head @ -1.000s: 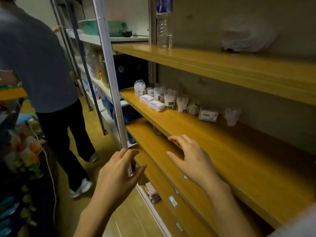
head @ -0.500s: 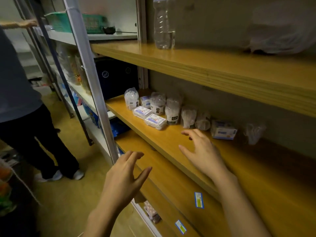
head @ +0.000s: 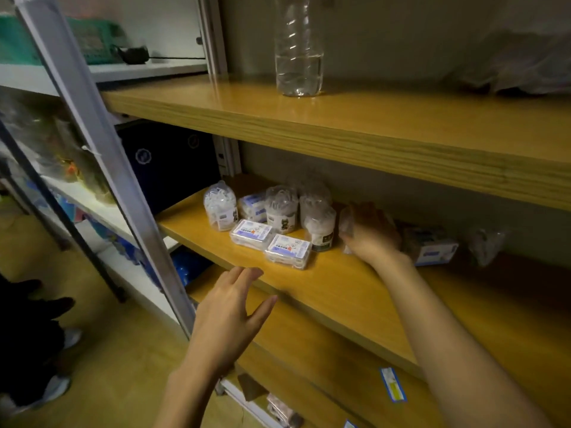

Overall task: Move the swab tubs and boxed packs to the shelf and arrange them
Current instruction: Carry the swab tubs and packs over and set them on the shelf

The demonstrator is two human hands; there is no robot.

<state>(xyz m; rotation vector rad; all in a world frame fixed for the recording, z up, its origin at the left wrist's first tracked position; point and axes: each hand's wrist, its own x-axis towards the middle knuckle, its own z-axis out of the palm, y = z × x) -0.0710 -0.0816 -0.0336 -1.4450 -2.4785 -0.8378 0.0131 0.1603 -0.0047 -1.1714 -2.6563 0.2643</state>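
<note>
Several clear swab tubs (head: 281, 208) and flat boxed packs (head: 287, 250) stand clustered on the middle wooden shelf (head: 216, 242). My right hand (head: 370, 234) reaches into the shelf and closes around a clear plastic swab pack (head: 346, 225) just right of a dark-labelled tub (head: 321, 228). A blue-and-white box (head: 431, 248) lies right of that hand, with a crumpled clear bag (head: 486, 244) beyond it. My left hand (head: 230, 316) hovers open in front of the shelf edge, below the two flat packs, holding nothing.
A water bottle (head: 299, 47) stands on the upper wooden shelf (head: 340, 131). A grey metal upright (head: 102, 168) runs diagonally at left, with a neighbouring rack of goods behind it. Another person's legs and shoes (head: 34, 350) are at lower left.
The view has moved closer to the shelf. My right hand went forward from the shelf's front onto the swab pack beside the tubs. My left hand rose toward the shelf edge.
</note>
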